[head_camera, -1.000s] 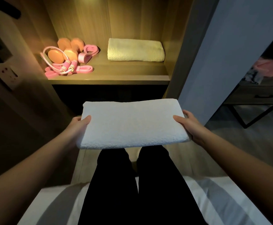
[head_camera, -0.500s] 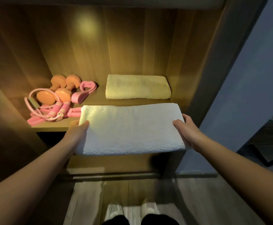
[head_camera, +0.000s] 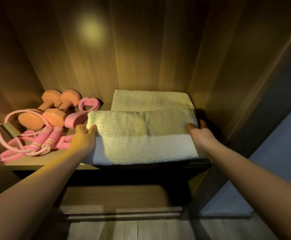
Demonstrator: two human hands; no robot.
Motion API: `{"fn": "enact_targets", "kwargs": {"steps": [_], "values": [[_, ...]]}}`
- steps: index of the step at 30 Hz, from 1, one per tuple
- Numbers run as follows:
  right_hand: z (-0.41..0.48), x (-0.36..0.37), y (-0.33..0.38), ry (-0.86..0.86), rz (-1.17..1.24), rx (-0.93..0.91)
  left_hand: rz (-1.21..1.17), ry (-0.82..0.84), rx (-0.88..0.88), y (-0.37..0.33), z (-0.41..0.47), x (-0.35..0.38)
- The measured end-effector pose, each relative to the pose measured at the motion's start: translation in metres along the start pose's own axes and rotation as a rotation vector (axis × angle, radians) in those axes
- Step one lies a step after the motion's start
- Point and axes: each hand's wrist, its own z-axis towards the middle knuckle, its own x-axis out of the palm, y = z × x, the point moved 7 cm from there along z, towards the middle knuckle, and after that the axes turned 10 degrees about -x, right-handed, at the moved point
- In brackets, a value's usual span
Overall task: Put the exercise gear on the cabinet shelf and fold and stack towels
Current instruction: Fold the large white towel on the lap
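Towel (head_camera: pixel 141 141) now over shelf (head_camera: pixel 28 161); L hand (head_camera: pixel 84 137), R hand (head_camera: pixel 200 134) grip it.

On the wooden cabinet shelf (head_camera: pixel 37 161) we see two orange dumbbells (head_camera: pixel 54 116) at the left, a pink jump rope (head_camera: pixel 42 141) coiled around them, a pink resistance band (head_camera: pixel 79 115) beside them, and a folded towel (head_camera: pixel 150 100) at the back right. A white towel (head_camera: pixel 141 135) in front reaches the shelf's edge.

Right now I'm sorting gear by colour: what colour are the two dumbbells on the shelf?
The dumbbells are orange; the head view shows them best.
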Motion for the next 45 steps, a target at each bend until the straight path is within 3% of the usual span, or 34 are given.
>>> {"fn": "enact_targets", "kwargs": {"steps": [6, 9, 11, 13, 15, 32, 35, 38, 45], "values": [[0.004, 0.008, -0.013, 0.057, -0.340, 0.100, 0.127, -0.091, 0.017, -0.001, 0.002, 0.008], [-0.008, 0.008, 0.015, 0.035, -0.675, -0.195, 0.402, -0.165, 0.531, -0.027, -0.027, 0.002], [-0.029, 0.030, 0.033, 0.101, -0.774, -0.455, 0.624, -0.130, 0.808, -0.027, -0.050, 0.013], [-0.048, 0.058, 0.037, 0.222, -0.856, -0.644, 0.680, -0.040, 0.775, -0.019, -0.056, 0.023], [-0.052, 0.069, 0.034, 0.269, -0.921, -0.679, 0.639, 0.005, 0.701, -0.015, -0.054, 0.031], [-0.023, 0.038, 0.018, 0.280, -0.910, -0.567, 0.857, 0.066, 0.639, -0.032, -0.050, 0.073], [-0.013, 0.052, 0.036, 0.316, -0.806, -0.517, 0.940, -0.013, 0.737, -0.054, -0.056, 0.086], [-0.010, 0.081, 0.040, 0.337, -0.896, -0.519, 0.897, 0.058, 0.862, -0.065, -0.076, 0.116], [0.004, 0.086, 0.019, 0.274, -0.916, -0.419, 0.912, 0.112, 0.800, -0.062, -0.051, 0.125]]}}
